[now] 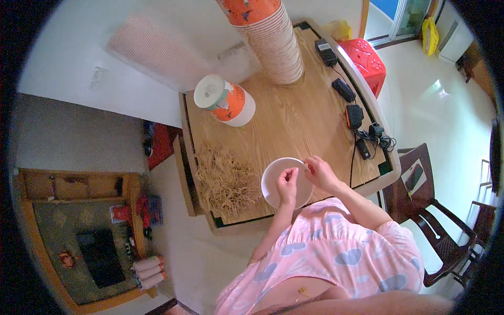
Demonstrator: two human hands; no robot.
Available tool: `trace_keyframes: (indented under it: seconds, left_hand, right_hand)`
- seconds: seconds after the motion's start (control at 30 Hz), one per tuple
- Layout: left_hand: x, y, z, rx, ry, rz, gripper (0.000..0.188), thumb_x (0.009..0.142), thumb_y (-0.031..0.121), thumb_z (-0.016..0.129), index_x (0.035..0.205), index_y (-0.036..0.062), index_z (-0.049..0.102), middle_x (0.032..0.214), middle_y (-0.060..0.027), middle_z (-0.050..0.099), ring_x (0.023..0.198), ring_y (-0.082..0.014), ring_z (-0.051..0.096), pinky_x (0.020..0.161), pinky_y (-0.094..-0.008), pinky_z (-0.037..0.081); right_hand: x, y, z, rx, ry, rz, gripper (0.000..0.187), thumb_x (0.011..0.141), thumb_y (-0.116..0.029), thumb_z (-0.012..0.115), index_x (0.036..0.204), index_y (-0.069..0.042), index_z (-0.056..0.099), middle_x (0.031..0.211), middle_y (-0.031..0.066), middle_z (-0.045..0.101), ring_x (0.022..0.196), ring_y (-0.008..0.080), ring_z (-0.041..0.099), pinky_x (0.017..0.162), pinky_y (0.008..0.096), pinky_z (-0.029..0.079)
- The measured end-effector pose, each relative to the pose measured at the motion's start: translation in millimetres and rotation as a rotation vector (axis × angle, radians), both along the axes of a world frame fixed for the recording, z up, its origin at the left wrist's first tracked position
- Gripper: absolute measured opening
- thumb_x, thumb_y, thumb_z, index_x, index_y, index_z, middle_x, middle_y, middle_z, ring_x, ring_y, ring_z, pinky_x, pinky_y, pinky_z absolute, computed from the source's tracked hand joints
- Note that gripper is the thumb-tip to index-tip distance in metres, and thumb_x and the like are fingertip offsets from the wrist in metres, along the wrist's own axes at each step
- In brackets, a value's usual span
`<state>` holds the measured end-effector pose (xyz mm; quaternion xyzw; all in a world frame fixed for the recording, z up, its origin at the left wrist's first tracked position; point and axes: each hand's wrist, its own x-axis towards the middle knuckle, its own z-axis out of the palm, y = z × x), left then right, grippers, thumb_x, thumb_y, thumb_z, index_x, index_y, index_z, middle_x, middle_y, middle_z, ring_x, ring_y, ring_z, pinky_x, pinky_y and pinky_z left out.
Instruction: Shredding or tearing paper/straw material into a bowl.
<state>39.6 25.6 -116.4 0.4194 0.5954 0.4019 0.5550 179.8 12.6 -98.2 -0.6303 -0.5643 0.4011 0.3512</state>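
Observation:
A round white tub (pixel 270 181) sits at the near edge of the wooden table, close to my body, and I look down into it. Over its mouth is my left hand (pixel 286 185), its fingers pinched together; whatever lies between them is too small to make out. My right hand (pixel 321 174) is at the tub's right rim with the fingers bent and closed, and I cannot tell what they hold. Left of the tub lies a loose heap of thin, tan, tangled strands (pixel 226 181).
A tall stack of white tubs (pixel 273 47) and a shorter upturned one (pixel 231 105) stand farther back on the table (pixel 299 121). Black chargers and cables (pixel 362 126) line the right side. Beyond are a red stool (pixel 366 63) and a dark wooden chair (pixel 415 184).

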Motion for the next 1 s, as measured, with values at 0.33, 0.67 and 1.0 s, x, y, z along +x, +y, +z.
trace_keyframes:
  seconds: [0.33, 0.67, 1.0]
  left_hand:
    - [1.3, 6.3, -12.4, 0.06, 0.056, -0.023, 0.009, 0.079, 0.01, 0.064, 0.081, 0.0019, 0.064, 0.078, -0.001, 0.062, 0.071, -0.008, 0.054, 0.066, -0.0214, 0.042]
    - [1.1, 3.5, -20.6, 0.063, 0.079, -0.069, 0.006, 0.079, 0.008, 0.063, 0.079, 0.0019, 0.064, 0.072, 0.0012, 0.061, 0.067, -0.0064, 0.053, 0.062, -0.0206, 0.042]
    - [1.3, 6.0, -23.7, 0.082, 0.052, -0.048, 0.005, 0.079, 0.008, 0.062, 0.08, 0.0022, 0.063, 0.071, 0.0017, 0.06, 0.065, -0.0064, 0.051, 0.061, -0.0211, 0.041]
  right_hand:
    - [-3.3, -0.2, -4.1, 0.058, 0.013, -0.021, 0.025, 0.073, -0.007, 0.06, 0.098, -0.004, 0.056, 0.082, 0.0139, 0.053, 0.072, 0.0284, 0.058, 0.064, 0.0379, 0.048]
    - [-4.5, -2.0, -1.7, 0.054, 0.024, -0.024, 0.025, 0.074, -0.011, 0.063, 0.097, -0.005, 0.057, 0.078, 0.0122, 0.052, 0.069, 0.0267, 0.056, 0.061, 0.0366, 0.047]
    - [-4.4, -0.7, -3.1, 0.052, 0.065, -0.029, 0.025, 0.073, -0.012, 0.064, 0.096, -0.006, 0.057, 0.078, 0.0112, 0.052, 0.067, 0.0255, 0.055, 0.061, 0.0359, 0.046]
